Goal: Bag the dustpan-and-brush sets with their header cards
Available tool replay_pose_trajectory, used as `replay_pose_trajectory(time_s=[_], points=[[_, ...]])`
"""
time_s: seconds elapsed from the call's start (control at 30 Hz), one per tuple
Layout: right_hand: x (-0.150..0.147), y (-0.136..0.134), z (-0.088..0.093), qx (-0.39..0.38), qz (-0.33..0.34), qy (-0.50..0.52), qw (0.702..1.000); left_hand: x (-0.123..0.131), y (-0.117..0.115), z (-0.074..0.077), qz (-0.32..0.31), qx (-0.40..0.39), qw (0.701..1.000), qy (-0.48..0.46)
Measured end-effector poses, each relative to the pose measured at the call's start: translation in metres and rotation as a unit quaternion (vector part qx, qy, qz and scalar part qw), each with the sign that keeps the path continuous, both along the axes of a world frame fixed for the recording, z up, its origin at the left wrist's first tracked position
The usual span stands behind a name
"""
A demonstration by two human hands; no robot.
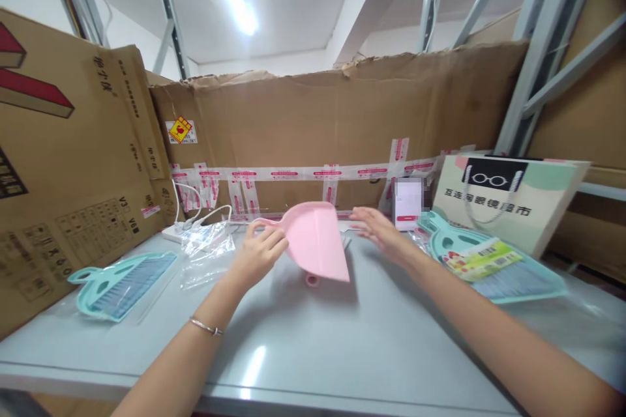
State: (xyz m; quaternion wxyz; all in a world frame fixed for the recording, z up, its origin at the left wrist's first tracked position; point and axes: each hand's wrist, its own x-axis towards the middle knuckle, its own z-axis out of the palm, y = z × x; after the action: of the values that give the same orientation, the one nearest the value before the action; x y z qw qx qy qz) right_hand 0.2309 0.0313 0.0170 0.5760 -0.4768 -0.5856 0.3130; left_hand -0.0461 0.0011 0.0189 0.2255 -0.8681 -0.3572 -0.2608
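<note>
My left hand is closed around the handle of a pink dustpan, which is tilted up above the table with its straight edge toward the right. Beneath the pan shows a small pink ring-shaped end; what it belongs to is mostly hidden. To the right of the dustpan, my right hand has its fingers stretched out and apart, with nothing in them. A sliver of something grey peeks out behind the pan's right edge, too covered to name.
A teal dustpan and brush set lies at left, near a clear plastic bag and a power strip. Another teal set with a label lies at right, before a paper bag and a phone. Cardboard walls the back.
</note>
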Motion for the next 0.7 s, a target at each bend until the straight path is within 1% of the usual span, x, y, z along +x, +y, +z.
replay_pose_trajectory(time_s=[0.07,0.13,0.17,0.2,0.23,0.27,0.3,0.33,0.37,0.4,0.43,0.47,0.5,0.6,0.7], points=[[-0.015,0.002,-0.005,-0.062,0.104,0.014,0.993,-0.003,0.001,0.0,-0.047,-0.03,0.998,-0.035],[-0.023,-0.002,-0.01,-0.124,0.194,0.066,0.971,-0.003,0.001,0.001,-0.072,-0.055,0.991,-0.097],[-0.024,-0.004,-0.012,-0.145,0.216,0.103,0.96,-0.001,0.001,0.002,-0.074,-0.058,0.985,-0.146],[-0.026,-0.007,-0.015,-0.155,0.219,0.141,0.953,0.001,0.002,0.002,-0.069,-0.058,0.973,-0.211],[-0.028,-0.01,-0.018,-0.151,0.202,0.173,0.952,0.004,0.002,0.002,-0.064,-0.062,0.953,-0.291],[-0.031,-0.012,-0.021,-0.134,0.171,0.194,0.957,0.008,0.002,0.002,-0.062,-0.087,0.92,-0.378],[-0.035,-0.014,-0.025,-0.114,0.138,0.207,0.962,0.012,0.002,0.002,-0.068,-0.141,0.875,-0.457],[-0.04,-0.016,-0.029,-0.095,0.109,0.214,0.966,0.015,0.002,0.002,-0.083,-0.221,0.823,-0.517],[-0.046,-0.017,-0.033,-0.078,0.084,0.218,0.969,0.018,0.002,0.001,-0.103,-0.311,0.767,-0.552],[-0.052,-0.018,-0.037,-0.063,0.065,0.217,0.972,0.02,0.002,0.0,-0.12,-0.39,0.715,-0.567],[-0.057,-0.019,-0.041,-0.052,0.054,0.21,0.975,0.021,0.003,-0.002,-0.13,-0.445,0.676,-0.573],[-0.061,-0.02,-0.043,-0.044,0.051,0.196,0.978,0.021,0.005,-0.003,-0.129,-0.466,0.655,-0.58],[-0.062,-0.019,-0.044,-0.037,0.055,0.172,0.983,0.019,0.007,-0.005,-0.117,-0.452,0.65,-0.599],[-0.054,-0.013,-0.044,-0.006,0.074,0.065,0.995,0.006,0.018,-0.008,-0.064,-0.323,0.665,-0.67],[-0.038,-0.007,-0.041,0.032,0.093,-0.045,0.994,-0.008,0.028,-0.008,-0.044,-0.228,0.667,-0.709]])
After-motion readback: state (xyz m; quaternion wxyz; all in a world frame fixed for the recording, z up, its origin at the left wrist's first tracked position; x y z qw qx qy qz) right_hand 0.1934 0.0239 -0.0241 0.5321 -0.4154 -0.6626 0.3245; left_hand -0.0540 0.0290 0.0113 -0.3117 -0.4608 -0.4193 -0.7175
